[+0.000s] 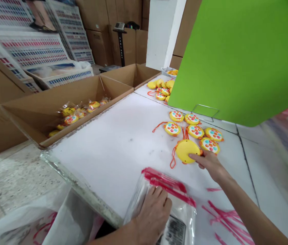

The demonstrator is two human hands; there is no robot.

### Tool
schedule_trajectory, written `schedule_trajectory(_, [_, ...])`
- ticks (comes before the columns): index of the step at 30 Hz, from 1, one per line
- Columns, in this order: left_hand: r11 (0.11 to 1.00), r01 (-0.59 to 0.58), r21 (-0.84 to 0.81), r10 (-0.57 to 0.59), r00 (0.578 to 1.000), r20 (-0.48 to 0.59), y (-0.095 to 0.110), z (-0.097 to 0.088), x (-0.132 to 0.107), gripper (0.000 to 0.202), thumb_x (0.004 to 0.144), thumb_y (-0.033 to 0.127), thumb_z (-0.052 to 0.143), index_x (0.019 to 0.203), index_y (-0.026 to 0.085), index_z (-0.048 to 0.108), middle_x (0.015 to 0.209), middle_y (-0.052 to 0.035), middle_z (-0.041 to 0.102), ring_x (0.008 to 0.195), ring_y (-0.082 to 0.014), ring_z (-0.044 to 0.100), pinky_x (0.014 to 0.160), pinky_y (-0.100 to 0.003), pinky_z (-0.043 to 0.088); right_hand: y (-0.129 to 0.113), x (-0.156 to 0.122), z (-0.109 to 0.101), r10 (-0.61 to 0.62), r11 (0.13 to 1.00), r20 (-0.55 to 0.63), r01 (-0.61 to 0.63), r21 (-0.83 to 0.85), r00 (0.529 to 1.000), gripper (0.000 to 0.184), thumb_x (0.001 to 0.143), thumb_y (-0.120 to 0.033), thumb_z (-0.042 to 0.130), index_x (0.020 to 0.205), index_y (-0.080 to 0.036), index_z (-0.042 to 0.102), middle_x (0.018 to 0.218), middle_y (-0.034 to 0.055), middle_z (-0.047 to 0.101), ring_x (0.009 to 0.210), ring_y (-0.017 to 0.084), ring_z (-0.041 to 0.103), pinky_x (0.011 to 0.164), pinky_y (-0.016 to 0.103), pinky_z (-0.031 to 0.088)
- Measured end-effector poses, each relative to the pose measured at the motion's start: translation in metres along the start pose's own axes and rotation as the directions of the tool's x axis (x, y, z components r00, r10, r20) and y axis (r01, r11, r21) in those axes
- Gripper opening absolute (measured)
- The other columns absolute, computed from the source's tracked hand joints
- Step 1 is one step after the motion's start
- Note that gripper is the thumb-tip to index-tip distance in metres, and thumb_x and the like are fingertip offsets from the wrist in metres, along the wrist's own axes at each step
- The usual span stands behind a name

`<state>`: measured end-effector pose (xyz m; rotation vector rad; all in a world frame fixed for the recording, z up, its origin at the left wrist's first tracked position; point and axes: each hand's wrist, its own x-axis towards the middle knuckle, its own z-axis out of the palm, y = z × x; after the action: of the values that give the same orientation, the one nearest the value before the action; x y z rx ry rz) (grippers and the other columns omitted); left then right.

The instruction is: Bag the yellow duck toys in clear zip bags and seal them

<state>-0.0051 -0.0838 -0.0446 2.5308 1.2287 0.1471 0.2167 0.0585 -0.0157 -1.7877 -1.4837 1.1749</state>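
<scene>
My right hand (pixel 208 163) reaches forward and rests its fingertips on a yellow round toy (pixel 186 150) lying face down with an orange cord, at the near edge of a cluster of several yellow toys with coloured dots (pixel 195 131). The fingers are loosely spread and nothing is gripped. My left hand (pixel 153 214) lies with curled fingers pressing on a stack of clear plastic bags with red strips (pixel 168 185) at the near edge of the white table (pixel 123 143).
An open cardboard box (pixel 44 112) left of the table holds bagged toys. Another box (pixel 133 73) stands behind it. A second heap of yellow toys (pixel 161 88) lies farther back. A green board (pixel 241 58) rises at the right. Red strips (pixel 223 214) litter the near right.
</scene>
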Motion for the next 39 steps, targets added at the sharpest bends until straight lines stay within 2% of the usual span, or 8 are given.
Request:
schedule_trajectory(7, [0.996,0.064,-0.062,-0.07,0.994,-0.088,0.004,0.009,0.005,0.013,0.082,0.009,0.043,0.088,0.017,0.05,0.092,-0.0061,0.054,0.088,-0.0225,0.047,0.085,-0.04,0.038,0.0,-0.07,0.013,0.063,0.928,0.17,-0.12,0.353,0.983,0.043,0.079,-0.051,0.056,0.105,-0.017,0.054,0.091,0.0057,0.059,0.077,0.019,0.056,0.057,0.028,0.052])
schedule_trajectory(17, [0.884,0.145,-0.445,-0.255,0.946,-0.199,-0.004,0.018,-0.002,0.062,0.074,0.006,0.05,0.13,0.023,0.031,0.114,-0.005,0.052,0.103,-0.0219,0.043,0.09,-0.038,0.036,0.016,-0.136,0.012,-0.04,0.976,0.489,-0.071,0.207,0.872,0.046,0.083,-0.036,0.056,0.123,-0.019,0.042,0.086,0.0014,0.054,0.069,0.014,0.048,0.054,0.024,0.045])
schedule_trajectory(22, [0.928,-0.006,-0.372,-0.076,0.976,-0.204,-0.007,0.016,-0.002,0.017,0.085,0.017,0.048,0.098,0.02,0.058,0.091,-0.0034,0.059,0.089,-0.0212,0.046,0.081,-0.036,0.037,0.02,-0.155,0.015,-0.064,0.973,0.626,-0.092,0.213,0.777,0.046,0.084,-0.039,0.055,0.125,-0.022,0.043,0.094,0.0049,0.054,0.08,0.018,0.052,0.056,0.025,0.046])
schedule_trajectory(24, [0.942,-0.034,-0.334,-0.039,0.977,-0.21,-0.008,0.017,-0.002,0.015,0.087,0.02,0.045,0.088,0.018,0.06,0.085,-0.0042,0.058,0.085,-0.0202,0.046,0.078,-0.035,0.037,0.015,-0.158,0.016,-0.071,0.96,0.597,-0.108,0.258,0.799,0.047,0.085,-0.039,0.054,0.126,-0.022,0.041,0.094,0.0045,0.054,0.079,0.018,0.053,0.061,0.027,0.049])
schedule_trajectory(27, [0.97,-0.057,-0.238,0.003,0.975,-0.222,-0.006,0.019,-0.004,0.018,0.088,0.017,0.041,0.086,0.016,0.059,0.087,-0.0054,0.058,0.084,-0.0195,0.047,0.079,-0.035,0.038,0.006,-0.155,0.023,-0.025,0.908,0.412,-0.152,0.391,0.911,0.051,0.086,-0.044,0.05,0.13,-0.024,0.034,0.106,0.006,0.051,0.084,0.018,0.053,0.064,0.029,0.051])
schedule_trajectory(30, [0.983,-0.132,-0.128,0.095,0.96,-0.263,-0.005,0.015,-0.007,0.018,0.088,0.015,0.04,0.088,0.015,0.058,0.09,-0.0072,0.059,0.088,-0.02,0.047,0.086,-0.038,0.036,0.002,-0.149,0.037,0.012,0.943,0.234,-0.089,0.321,0.972,0.056,0.087,-0.051,0.045,0.132,-0.026,0.026,0.102,0.0044,0.052,0.067,0.015,0.055,0.06,0.03,0.051])
schedule_trajectory(34, [0.975,-0.2,-0.093,0.158,0.927,-0.339,-0.009,-0.004,-0.016,0.027,0.09,0.011,0.031,0.081,0.014,0.056,0.078,-0.0066,0.059,0.08,-0.0187,0.047,0.087,-0.039,0.035,0.007,-0.147,0.054,-0.063,0.997,0.238,0.052,0.055,0.969,0.056,0.089,-0.052,0.038,0.135,-0.024,0.024,0.068,-0.0029,0.055,0.05,0.015,0.053,0.053,0.028,0.048])
schedule_trajectory(39, [0.966,-0.153,-0.208,0.049,0.901,-0.432,-0.024,-0.028,-0.03,0.022,0.09,0.012,0.038,0.078,0.016,0.057,0.077,-0.0041,0.061,0.083,-0.0176,0.049,0.089,-0.038,0.035,0.018,-0.151,0.056,-0.08,0.995,0.278,0.093,-0.036,0.957,0.058,0.09,-0.051,0.034,0.138,-0.021,0.023,0.055,-0.0037,0.055,0.047,0.017,0.053,0.047,0.025,0.044])
